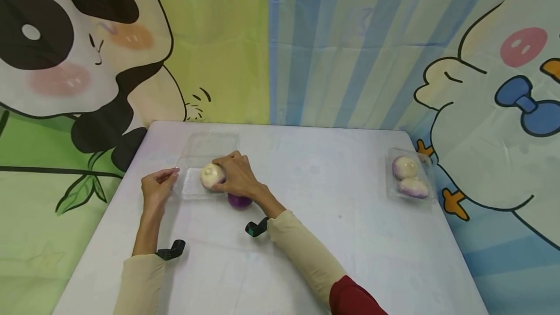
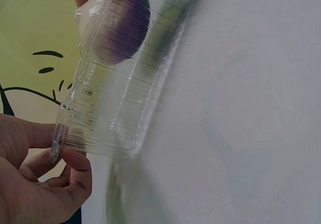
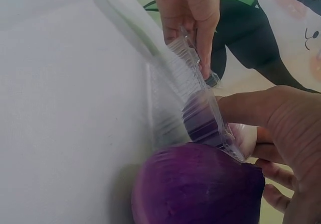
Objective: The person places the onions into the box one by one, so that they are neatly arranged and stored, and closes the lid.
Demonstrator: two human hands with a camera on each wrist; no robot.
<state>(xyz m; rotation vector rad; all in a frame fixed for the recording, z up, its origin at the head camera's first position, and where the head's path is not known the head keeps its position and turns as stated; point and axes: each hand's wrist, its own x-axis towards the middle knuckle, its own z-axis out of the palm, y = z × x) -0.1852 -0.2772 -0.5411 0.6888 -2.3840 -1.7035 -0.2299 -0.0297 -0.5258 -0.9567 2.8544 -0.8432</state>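
Observation:
A clear plastic clamshell box [image 1: 191,182] lies on the left of the table with its lid [image 1: 211,142] folded back. My left hand [image 1: 158,188] pinches the box's left rim between thumb and fingers, plain in the left wrist view. My right hand [image 1: 237,175] grips a white-and-purple turnip [image 1: 212,177] at the box's right part; the turnip's purple side [image 2: 126,30] shows through the clear wall. Beside the box, under my right wrist, a round purple vegetable [image 3: 198,186] sits on the table, partly hidden in the head view.
A second clear box [image 1: 393,192] with two white-and-purple turnips [image 1: 405,167] stands at the table's right side. The white table [image 1: 315,237] meets a cartoon-printed curtain [image 1: 332,62] at the back. A small black wrist camera sits on each forearm.

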